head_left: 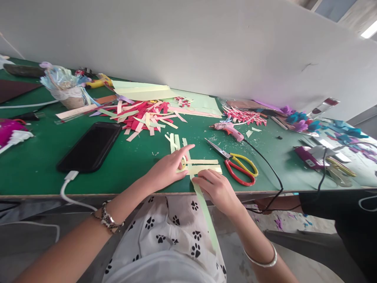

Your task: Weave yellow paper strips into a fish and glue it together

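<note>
Paper strip (207, 212) in right hand (216, 188), long axis toward lap (167, 226).

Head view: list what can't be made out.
In the head view:
Paper strips, where they cross: partly covered by the left hand.
Right hand, palm side: hidden by the back of the hand.
Co-worker: cut off by the right edge.
Pink block: cut off by the left edge.

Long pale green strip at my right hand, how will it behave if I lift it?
The strip will probably flop, since it's long, narrow and trails off the green table. It looks thin, so it's likely very light and may crease easily.
</note>
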A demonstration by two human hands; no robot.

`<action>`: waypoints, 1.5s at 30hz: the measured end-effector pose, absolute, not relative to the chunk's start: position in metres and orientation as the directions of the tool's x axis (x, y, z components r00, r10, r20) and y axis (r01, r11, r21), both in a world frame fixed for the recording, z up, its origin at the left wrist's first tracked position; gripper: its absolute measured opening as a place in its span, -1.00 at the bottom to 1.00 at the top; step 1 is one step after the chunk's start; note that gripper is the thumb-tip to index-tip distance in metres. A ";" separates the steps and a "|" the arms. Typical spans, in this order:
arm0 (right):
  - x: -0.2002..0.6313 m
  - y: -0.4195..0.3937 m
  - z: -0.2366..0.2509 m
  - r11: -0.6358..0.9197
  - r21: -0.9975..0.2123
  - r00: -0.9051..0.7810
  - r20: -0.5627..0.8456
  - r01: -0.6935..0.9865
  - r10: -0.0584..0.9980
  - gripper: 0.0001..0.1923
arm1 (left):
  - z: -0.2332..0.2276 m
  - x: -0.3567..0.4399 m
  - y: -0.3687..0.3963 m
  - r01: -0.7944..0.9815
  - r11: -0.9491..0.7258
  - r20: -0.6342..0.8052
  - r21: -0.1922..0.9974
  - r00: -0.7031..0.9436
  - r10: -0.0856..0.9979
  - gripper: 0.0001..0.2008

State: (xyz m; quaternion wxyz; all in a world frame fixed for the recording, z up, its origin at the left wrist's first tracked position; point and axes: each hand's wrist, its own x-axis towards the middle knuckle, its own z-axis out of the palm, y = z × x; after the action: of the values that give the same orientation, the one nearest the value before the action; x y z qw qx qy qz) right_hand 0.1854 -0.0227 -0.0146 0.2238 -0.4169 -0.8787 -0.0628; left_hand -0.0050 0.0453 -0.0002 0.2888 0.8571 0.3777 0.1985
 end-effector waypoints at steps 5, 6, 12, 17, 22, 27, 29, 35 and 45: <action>0.184 -0.021 -0.012 0.644 -0.108 -0.552 0.420 0.757 0.720 -0.75 | 0.005 -0.004 0.044 0.596 -0.543 0.065 0.592 0.636 0.769 -0.60; 0.184 -0.020 -0.011 0.643 -0.118 -0.551 0.413 0.757 0.725 -0.75 | 0.004 -0.005 0.044 0.597 -0.544 0.071 0.590 0.633 0.771 -0.59; 0.181 -0.020 -0.005 0.639 -0.139 -0.549 0.396 0.757 0.736 -0.72 | -0.001 -0.005 0.045 0.543 -0.579 0.138 0.608 0.646 0.751 -0.36; 0.180 -0.022 -0.002 0.633 -0.132 -0.552 0.377 0.763 0.744 -0.73 | -0.002 -0.005 0.046 0.555 -0.582 0.124 0.594 0.652 0.748 -0.36; 0.181 -0.026 0.002 0.620 -0.153 -0.550 0.334 0.769 0.765 -0.73 | -0.001 -0.005 0.044 0.546 -0.590 0.129 0.595 0.659 0.741 -0.41; 0.180 -0.028 0.007 0.600 -0.186 -0.540 0.290 0.778 0.790 -0.68 | 0.002 -0.005 0.043 0.556 -0.569 0.119 0.606 0.644 0.755 -0.44; 0.180 -0.027 0.010 0.599 -0.195 -0.544 0.271 0.777 0.794 -0.69 | 0.003 -0.005 0.044 0.555 -0.559 0.107 0.616 0.644 0.757 -0.44; 0.180 -0.022 0.017 0.566 -0.247 -0.523 0.219 0.787 0.824 -0.73 | 0.000 -0.007 0.045 0.545 -0.556 0.108 0.628 0.647 0.755 -0.44; 0.178 -0.002 0.005 0.383 -0.503 -0.315 0.218 0.775 0.924 -0.76 | 0.001 -0.008 0.044 0.548 -0.528 0.084 0.648 0.638 0.765 -0.46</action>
State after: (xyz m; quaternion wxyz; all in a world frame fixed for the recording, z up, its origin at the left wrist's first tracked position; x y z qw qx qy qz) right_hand 0.1784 -0.0023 0.0050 0.2406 -0.5335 -0.7959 0.1547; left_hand -0.0081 0.0440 0.0010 0.2972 0.8549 0.3840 0.1826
